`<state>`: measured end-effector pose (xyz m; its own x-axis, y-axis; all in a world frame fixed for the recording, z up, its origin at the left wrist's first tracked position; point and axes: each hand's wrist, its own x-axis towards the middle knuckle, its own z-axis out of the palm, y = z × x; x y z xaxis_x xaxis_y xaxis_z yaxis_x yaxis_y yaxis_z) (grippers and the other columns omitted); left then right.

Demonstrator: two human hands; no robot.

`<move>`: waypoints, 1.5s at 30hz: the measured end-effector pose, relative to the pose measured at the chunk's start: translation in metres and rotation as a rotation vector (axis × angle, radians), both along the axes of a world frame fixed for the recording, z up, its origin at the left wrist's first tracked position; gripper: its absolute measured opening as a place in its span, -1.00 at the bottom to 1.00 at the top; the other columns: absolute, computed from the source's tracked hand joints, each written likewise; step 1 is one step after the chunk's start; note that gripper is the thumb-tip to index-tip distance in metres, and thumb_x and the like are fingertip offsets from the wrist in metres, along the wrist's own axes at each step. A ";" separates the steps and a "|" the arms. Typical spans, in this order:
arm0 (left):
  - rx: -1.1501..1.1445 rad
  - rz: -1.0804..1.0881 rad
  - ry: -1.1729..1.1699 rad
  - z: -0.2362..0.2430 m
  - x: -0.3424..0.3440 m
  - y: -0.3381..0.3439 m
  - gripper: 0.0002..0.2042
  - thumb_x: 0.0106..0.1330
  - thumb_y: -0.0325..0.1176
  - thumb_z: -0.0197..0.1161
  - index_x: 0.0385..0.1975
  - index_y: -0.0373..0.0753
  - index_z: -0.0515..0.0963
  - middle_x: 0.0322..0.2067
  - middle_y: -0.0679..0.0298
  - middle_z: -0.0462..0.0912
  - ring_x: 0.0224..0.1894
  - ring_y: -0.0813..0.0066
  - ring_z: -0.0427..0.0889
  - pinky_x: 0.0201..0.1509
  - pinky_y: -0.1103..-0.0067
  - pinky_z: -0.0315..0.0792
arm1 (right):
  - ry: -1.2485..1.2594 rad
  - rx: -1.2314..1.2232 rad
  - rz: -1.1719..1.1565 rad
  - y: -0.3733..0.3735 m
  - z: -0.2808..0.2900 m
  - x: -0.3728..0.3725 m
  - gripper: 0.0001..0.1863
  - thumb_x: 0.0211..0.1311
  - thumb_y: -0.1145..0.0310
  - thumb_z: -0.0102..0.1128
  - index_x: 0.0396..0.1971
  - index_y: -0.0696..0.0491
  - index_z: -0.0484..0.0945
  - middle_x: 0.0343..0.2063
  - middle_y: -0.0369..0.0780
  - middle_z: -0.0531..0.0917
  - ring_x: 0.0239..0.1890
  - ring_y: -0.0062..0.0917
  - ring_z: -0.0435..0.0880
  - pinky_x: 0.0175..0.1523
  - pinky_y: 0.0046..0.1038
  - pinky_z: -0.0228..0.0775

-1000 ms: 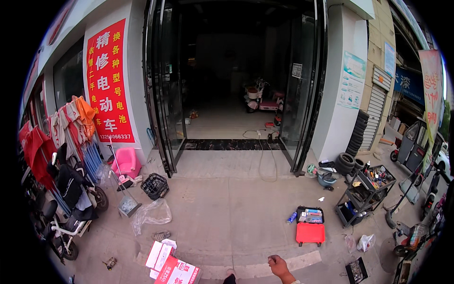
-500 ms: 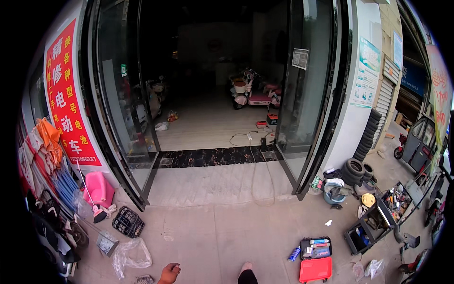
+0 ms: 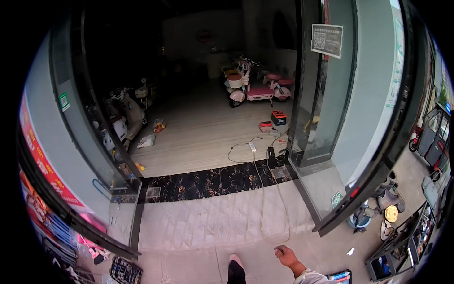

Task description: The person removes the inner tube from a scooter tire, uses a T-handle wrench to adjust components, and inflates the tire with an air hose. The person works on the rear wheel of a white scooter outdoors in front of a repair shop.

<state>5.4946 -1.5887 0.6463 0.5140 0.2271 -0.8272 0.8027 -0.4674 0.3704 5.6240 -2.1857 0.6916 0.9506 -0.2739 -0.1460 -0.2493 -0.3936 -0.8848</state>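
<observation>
My right hand [image 3: 288,257] swings in front of me at the lower edge, its forearm in a light sleeve. Its fingers are loosely curled together, and nothing shows in them. No object touches that hand; closest to it is a pale cable [image 3: 262,208] lying in a loop over the ramp [image 3: 203,220]. One foot of mine [image 3: 235,258] steps on the paving left of the hand. At the bottom edge, below the right forearm, part of a tool case [image 3: 341,276] with blue and red items shows. My left hand is out of view.
Open glass doors [image 3: 326,94] flank a black stone threshold [image 3: 208,183]. Inside are a pink scooter [image 3: 260,92], a black and orange battery [image 3: 279,117], a white power strip [image 3: 252,147] and a black adapter [image 3: 271,152]. A black tool cart [image 3: 395,258] stands right; a black basket [image 3: 126,271] lies left.
I have moved forward, so the doorway and threshold are nearer. My left hand has gone out of view and my right hand has come in. Most of the tool case has dropped below the edge.
</observation>
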 end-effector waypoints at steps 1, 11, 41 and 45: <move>-0.009 -0.024 -0.015 -0.009 0.058 -0.014 -0.68 0.33 -0.16 0.04 -0.04 -0.22 0.45 -0.38 0.26 0.62 -0.56 0.53 0.50 -0.54 0.59 0.38 | -0.010 0.043 0.001 -0.003 -0.011 0.047 -0.70 0.25 0.22 0.04 -0.24 0.17 0.54 -0.51 -0.21 0.63 -0.45 -0.51 0.61 -0.31 -0.47 0.46; -0.162 -0.301 -0.362 -0.009 0.627 -0.224 -0.67 0.33 -0.17 0.04 -0.03 -0.22 0.45 -0.37 0.26 0.62 -0.55 0.54 0.51 -0.54 0.60 0.38 | 0.557 -0.623 0.273 -0.122 -0.266 0.367 -0.64 0.25 0.15 -0.09 -0.32 0.09 0.61 -0.33 -0.08 0.67 -0.32 -0.24 0.66 -0.23 -0.23 0.49; -0.067 -0.111 -0.067 -0.159 0.782 -0.332 -0.67 0.33 -0.22 0.06 0.02 -0.23 0.43 -0.33 0.25 0.63 -0.54 0.55 0.53 -0.54 0.62 0.38 | 0.045 0.490 -0.567 -0.128 -0.292 0.737 -0.84 0.26 0.44 0.05 -0.45 0.19 0.54 -0.53 -0.32 0.53 -0.51 -0.74 0.37 -0.36 -0.65 0.25; -0.166 -0.265 -0.129 -0.121 0.777 -0.293 -0.67 0.33 -0.22 0.06 0.03 -0.23 0.43 -0.32 0.25 0.63 -0.54 0.56 0.53 -0.54 0.62 0.38 | -0.402 0.329 -0.456 -0.127 -0.045 0.631 -0.96 0.10 0.59 0.17 -0.51 0.19 0.52 -0.45 -0.21 0.52 -0.40 -0.58 0.48 -0.27 -0.58 0.30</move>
<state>6.2721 -1.8820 0.5257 0.6397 -0.0605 -0.7662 0.6033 -0.5782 0.5493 6.2551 -2.3124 0.6470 0.7484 -0.6614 0.0498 0.0464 -0.0227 -0.9987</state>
